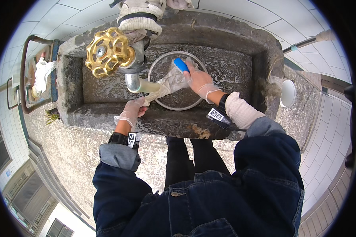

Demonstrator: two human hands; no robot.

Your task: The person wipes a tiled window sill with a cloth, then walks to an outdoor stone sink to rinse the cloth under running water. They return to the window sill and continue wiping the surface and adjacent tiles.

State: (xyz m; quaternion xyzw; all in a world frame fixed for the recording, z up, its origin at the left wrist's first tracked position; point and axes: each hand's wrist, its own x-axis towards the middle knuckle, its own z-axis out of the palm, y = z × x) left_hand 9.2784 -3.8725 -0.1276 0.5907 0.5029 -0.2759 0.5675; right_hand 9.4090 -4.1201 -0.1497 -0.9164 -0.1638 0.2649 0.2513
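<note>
My left hand [133,111], in a thin clear glove, pinches the near left end of a wet off-white cloth [172,80]. The cloth stretches up and right across a round basin with a metal rim [180,109]. In my right hand [200,83], also in a clear glove, is a blue-backed brush [181,64] resting on the cloth's far end. The brush's underside is mostly hidden. The basin sits in a dark stone sink [240,22] whose floor is wet.
A tap with a brass handwheel [106,52] and a pale spout sleeve [149,86] overhangs the sink's left half, close above the cloth. Wrapped fabric [141,17] covers its pipe. A metal-framed cart [54,77] stands left; a white round object [288,93] lies right.
</note>
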